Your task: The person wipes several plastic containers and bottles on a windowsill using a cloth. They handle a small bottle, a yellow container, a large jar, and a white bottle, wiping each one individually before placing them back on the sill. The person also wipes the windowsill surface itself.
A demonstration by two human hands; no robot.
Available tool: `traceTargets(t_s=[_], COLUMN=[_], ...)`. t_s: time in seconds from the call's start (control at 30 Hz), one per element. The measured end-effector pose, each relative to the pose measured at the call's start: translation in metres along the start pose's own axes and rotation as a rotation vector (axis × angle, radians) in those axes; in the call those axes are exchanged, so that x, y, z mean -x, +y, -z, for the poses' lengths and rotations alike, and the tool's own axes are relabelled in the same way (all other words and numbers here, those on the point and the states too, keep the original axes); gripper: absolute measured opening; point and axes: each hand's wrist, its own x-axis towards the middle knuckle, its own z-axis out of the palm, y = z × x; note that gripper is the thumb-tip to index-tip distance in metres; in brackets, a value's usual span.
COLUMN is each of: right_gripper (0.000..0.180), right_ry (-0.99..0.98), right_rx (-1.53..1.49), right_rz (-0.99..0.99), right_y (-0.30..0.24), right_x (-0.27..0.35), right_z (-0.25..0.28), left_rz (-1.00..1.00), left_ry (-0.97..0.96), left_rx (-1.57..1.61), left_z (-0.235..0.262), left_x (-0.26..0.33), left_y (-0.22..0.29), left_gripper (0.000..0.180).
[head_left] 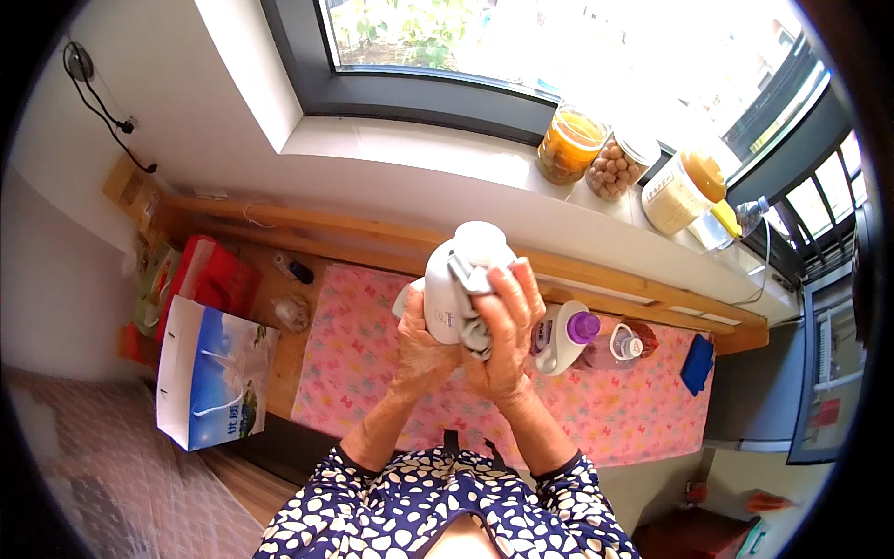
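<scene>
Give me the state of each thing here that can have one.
White bottle: held in left hand
Grey cloth: bunched, in right hand, against that bottle
Purple-capped bottle: closed
White-capped clear bottle: closed
Jar of brown balls: lidded
Yellow-lidded container: closed
Orange-filled jar: lid unclear
Window: can't tell if open

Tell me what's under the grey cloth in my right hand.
The white bottle is under the grey cloth. The surface that the cloth and your right hand cover can't be seen.

Bottle (440,303), smooth white plastic; rag (473,335), matt grey cloth; carrier bag (221,373), glossy printed paper; worktop (290,363), smooth wood; jars (566,154), glossy and transparent; sleeves (317,494), matt cloth.
</scene>
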Motion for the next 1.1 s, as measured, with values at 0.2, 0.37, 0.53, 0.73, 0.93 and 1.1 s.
traceTargets(t_s=[0.2,0.37,0.53,0.73,0.93,1.1], right_gripper=[0.033,0.037,0.025,0.039,0.039,0.052], right_ry=[0.083,0.046,0.000,0.051,-0.081,-0.252], right_rx=[-0.597,-0.531,-0.177,-0.508,-0.605,-0.099], right_rz=[-0.715,-0.172,0.141,-0.250,-0.499,0.121], right_y=[0.003,-0.001,-0.025,-0.024,-0.032,-0.053], right_x=[-0.040,-0.037,-0.020,-0.031,-0.053,-0.031], right_z=[0.015,0.018,0.009,0.011,-0.015,-0.056], left_rz=[0.073,0.143,0.096,0.066,0.044,-0.054], left_ry=[-0.042,-0.127,-0.019,-0.067,0.041,0.202], left_rx=[0.016,0.394,0.337,0.382,0.319,0.017], left_z=[0.005,0.017,0.022,0.024,0.046,0.073], left_x=[0.008,0.015,0.017,0.027,0.020,-0.009], left_y=[0.016,0.021,0.026,0.027,0.024,0.037], left_gripper=[0.079,0.079,0.062,0.057,0.056,0.050])
